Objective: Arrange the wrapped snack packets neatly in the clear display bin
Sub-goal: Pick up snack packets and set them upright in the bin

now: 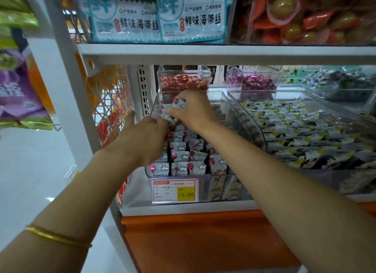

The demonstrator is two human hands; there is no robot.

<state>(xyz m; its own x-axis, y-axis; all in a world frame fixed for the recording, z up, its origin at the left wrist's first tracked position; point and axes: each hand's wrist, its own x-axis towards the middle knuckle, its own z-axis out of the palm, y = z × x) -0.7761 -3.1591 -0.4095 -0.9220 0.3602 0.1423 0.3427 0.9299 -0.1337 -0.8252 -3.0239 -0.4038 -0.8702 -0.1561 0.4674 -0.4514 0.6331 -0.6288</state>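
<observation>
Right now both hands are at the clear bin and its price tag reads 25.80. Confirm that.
Wrong price: the head view shows the price tag reads 15.80. The left hand and right hand, pinching a packet, are at the clear bin.

two bare forearms, no sleeves showing; a thin gold bangle (58, 236) circles the left forearm.

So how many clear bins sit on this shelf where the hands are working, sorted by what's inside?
Flat-packet bins: 2 (balloon-print bin, yellow-marked bin)
Twist-wrapped sweet bins: 3 (red bin, purple bin, blue bin)
Total: 5
</observation>
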